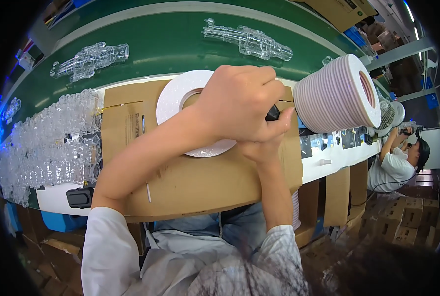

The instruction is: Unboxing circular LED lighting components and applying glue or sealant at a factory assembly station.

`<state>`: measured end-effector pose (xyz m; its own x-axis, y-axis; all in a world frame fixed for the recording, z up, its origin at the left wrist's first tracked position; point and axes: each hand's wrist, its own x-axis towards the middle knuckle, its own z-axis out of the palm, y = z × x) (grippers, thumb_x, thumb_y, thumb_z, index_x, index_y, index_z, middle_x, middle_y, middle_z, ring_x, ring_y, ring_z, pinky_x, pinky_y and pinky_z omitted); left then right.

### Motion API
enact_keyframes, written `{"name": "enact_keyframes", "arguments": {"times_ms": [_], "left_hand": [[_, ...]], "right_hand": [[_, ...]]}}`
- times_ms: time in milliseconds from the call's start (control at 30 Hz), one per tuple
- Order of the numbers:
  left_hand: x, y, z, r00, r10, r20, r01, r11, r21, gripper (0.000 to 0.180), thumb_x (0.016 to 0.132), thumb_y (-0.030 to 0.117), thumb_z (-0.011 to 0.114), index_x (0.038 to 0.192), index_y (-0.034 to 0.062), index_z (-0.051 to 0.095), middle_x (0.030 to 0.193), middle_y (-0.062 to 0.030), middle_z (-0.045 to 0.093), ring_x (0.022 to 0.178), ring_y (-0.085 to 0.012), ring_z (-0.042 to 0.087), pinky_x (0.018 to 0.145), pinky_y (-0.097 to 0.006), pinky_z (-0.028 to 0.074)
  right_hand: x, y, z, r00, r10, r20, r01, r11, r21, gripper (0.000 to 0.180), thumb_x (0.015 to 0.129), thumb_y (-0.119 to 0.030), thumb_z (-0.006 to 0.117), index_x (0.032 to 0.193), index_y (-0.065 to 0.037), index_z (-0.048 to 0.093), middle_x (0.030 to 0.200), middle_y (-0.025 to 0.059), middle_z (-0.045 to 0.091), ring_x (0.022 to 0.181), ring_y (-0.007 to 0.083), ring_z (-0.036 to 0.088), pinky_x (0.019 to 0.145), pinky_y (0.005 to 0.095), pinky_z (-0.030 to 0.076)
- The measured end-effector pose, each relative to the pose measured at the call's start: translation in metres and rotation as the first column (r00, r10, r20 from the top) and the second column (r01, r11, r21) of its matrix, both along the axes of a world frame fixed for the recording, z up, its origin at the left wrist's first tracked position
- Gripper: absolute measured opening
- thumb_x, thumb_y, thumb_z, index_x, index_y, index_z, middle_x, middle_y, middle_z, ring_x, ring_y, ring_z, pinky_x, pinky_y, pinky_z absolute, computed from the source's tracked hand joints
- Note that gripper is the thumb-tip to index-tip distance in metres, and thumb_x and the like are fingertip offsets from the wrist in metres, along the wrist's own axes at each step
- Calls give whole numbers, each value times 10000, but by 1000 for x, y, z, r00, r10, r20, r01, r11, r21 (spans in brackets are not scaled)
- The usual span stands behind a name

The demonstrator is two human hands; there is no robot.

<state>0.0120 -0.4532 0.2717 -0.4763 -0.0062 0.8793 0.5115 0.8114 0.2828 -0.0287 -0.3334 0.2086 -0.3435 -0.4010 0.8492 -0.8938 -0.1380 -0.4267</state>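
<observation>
My left hand crosses in front of me from the left, its fingers curled closed around a small black object. Only a rounded end of that object shows between the fingers and thumb, so its kind is unclear. Beneath it is my right hand, mostly covered by the left; its fingers are hidden. Under my left forearm and hand, a flat white roll of tape lies on a brown cardboard sheet. A tall stack of similar white rolls stands just right of my hands.
Clear plastic toy-gun-shaped parts lie on the green belt beyond. Many more clear parts are piled at left, near a black device. At right are a fan, a seated person and stacked cartons.
</observation>
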Motion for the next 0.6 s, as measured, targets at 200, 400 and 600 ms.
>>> {"name": "enact_keyframes", "arguments": {"times_ms": [200, 400, 600], "left_hand": [[2, 1, -1, 999, 47, 21, -46, 999, -28, 277, 593, 281, 682, 521, 68, 519, 501, -43, 436, 418, -207, 473, 377, -319, 377], [3, 1, 0, 998, 62, 24, -60, 996, -66, 296, 590, 285, 673, 492, 62, 504, 477, -47, 429, 399, -207, 465, 366, -318, 373], [0, -2, -5, 999, 25, -19, -26, 998, -51, 263, 588, 227, 677, 522, 74, 473, 499, -32, 381, 377, -180, 377, 337, -295, 290]], "right_hand": [[0, 3, -3, 998, -27, -49, 28, 1000, 5, 384, 650, -84, 715, 978, -34, 521, 729, 63, 603, 562, 228, 610, 478, 291, 449], [3, 1, -2, 998, -30, -47, 29, 999, -24, 362, 646, -87, 719, 951, -37, 530, 720, 59, 598, 545, 218, 599, 465, 289, 437], [4, -1, -2, 1000, -10, -12, 10, 999, -31, 294, 660, -84, 713, 894, -47, 539, 707, 44, 586, 537, 202, 588, 460, 289, 431]]}}
